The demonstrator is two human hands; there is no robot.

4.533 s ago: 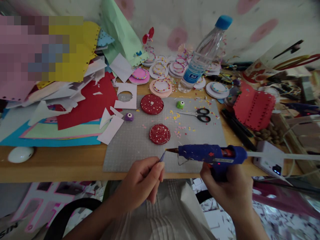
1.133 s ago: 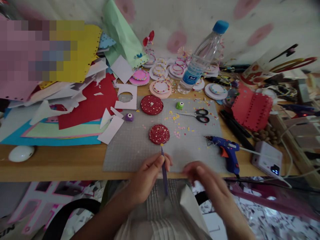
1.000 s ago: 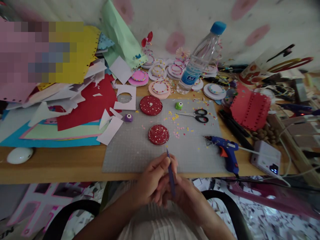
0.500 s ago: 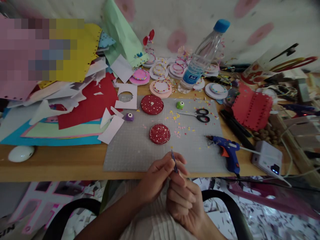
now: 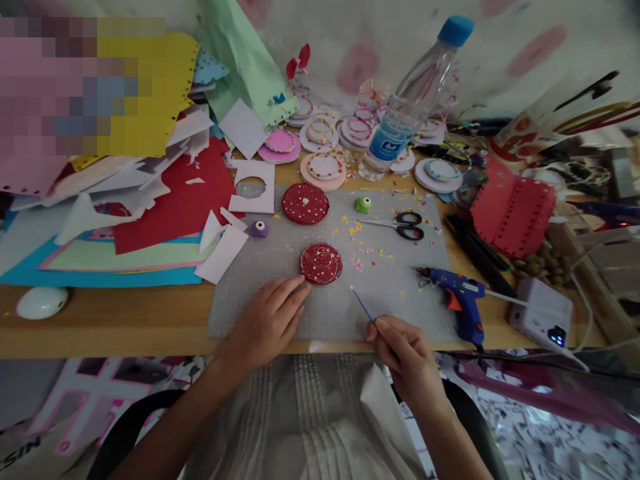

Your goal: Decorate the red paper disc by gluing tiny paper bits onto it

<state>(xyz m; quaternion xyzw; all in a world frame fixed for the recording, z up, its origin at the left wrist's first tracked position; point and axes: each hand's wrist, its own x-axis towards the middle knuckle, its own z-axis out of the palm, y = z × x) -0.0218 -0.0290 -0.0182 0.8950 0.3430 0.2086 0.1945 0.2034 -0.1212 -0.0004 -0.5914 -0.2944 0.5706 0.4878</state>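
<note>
Tweezers (image 5: 363, 305) in right hand (image 5: 404, 347) near red disc (image 5: 321, 263)

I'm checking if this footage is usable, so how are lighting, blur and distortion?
Head view: dim, muted light; coarse pixel blocks cover the upper left; the bottle leans outward, likely wide-angle stretch; the slim tool in the right hand shows little blur.

Round red star-patterned pieces (image 5: 321, 264), two; slim purple tweezer-like tool (image 5: 363, 305), one; craft punches (image 5: 363, 205), two (one green, one purple); black-handled scissors (image 5: 395, 225), one pair; grey cutting mat (image 5: 330, 320), one; fully visible blue glue gun (image 5: 457, 285), one; blue-capped water bottle (image 5: 391, 143), one; white power bank (image 5: 537, 313), one; white card with round hole (image 5: 261, 169), one; bead-ringed discs (image 5: 439, 175), several, overlapping, exact count unclear; confetti bits (image 5: 355, 228), many, too small to count.
</note>
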